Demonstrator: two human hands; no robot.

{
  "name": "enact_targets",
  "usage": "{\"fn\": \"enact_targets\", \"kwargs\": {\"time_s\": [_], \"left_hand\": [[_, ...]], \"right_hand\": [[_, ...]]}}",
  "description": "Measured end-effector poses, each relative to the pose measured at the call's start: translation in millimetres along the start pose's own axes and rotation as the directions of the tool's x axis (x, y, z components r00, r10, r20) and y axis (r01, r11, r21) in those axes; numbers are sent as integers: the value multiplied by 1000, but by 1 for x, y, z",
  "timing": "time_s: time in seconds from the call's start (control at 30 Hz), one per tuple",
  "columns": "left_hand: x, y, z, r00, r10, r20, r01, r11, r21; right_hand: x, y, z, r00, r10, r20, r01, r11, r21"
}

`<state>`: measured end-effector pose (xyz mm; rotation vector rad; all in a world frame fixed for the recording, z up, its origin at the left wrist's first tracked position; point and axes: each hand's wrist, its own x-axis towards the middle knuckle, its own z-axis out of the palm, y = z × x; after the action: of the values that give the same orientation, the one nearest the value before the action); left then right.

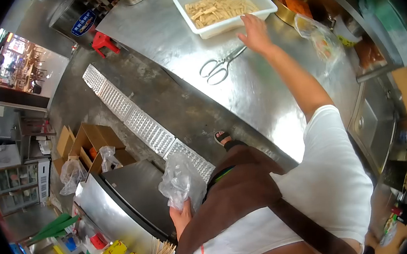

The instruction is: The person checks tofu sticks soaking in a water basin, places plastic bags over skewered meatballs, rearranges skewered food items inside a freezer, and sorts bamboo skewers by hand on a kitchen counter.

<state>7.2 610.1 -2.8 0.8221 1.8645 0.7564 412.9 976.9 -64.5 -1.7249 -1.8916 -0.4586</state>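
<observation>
Right hand [256, 33] was way nearer white plastic tub [218, 28], right at its near rim, fingers loosely spread, nothing gripped that I could see; touching or not, couldn't tell. Tub sat toward far end of steel tabletop [165, 32], long side running crosswise, pale strips [214, 8] inside. Scissors [227, 61] lay just beside, handles toward tabletop's left edge, blades toward hand. Left hand [182, 218] well off past that edge, clutching clear plastic bag [181, 177].

Reaching out, holding low
Right hand [256, 33] stretches far forward, loosely splayed; left hand [182, 217] is lower, fingers curled.
</observation>
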Motion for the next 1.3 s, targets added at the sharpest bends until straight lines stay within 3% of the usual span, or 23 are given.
{"fn": "enact_targets", "kwargs": {"time_s": [0.03,0.1,0.13,0.17,0.23,0.43,0.5,0.67,1.07,1.17,1.27,1.3], "left_hand": [[10,14,10,1000,2,22,-3,1000,21],[32,16,22,999,-31,36,29,998,56],[42,16,25,997,-54,51,49,994,94],[49,21,28,996,-68,52,63,993,97],[59,31,34,999,22,29,-24,996,87],[85,79,47,993,18,120,-31,994,108],[92,94,53,980,93,178,-110,990,84],[111,111,54,962,99,256,-132,985,114],[136,136,56,956,55,290,-100,984,145],[146,131,53,945,67,320,-119,982,145],[152,129,52,950,74,305,-125,980,154],[153,128,51,949,66,309,-119,981,156]], "right_hand": [[16,12,11,1000,-2,13,2,1000,5],[45,32,22,953,37,301,-58,996,64],[51,38,25,925,-19,379,9,1000,30],[61,43,27,920,-20,392,8,999,32],[68,47,31,836,-63,545,1,994,114],[48,43,42,929,-75,361,40,994,104],[41,36,37,934,-59,351,15,992,124],[18,28,19,958,-42,283,4,991,133],[-40,10,-37,937,-47,347,-51,962,268],[-42,15,-52,889,-78,450,-57,959,278],[-29,26,-66,826,-172,537,-93,898,431],[-16,31,-67,728,55,683,-470,766,439]]}}
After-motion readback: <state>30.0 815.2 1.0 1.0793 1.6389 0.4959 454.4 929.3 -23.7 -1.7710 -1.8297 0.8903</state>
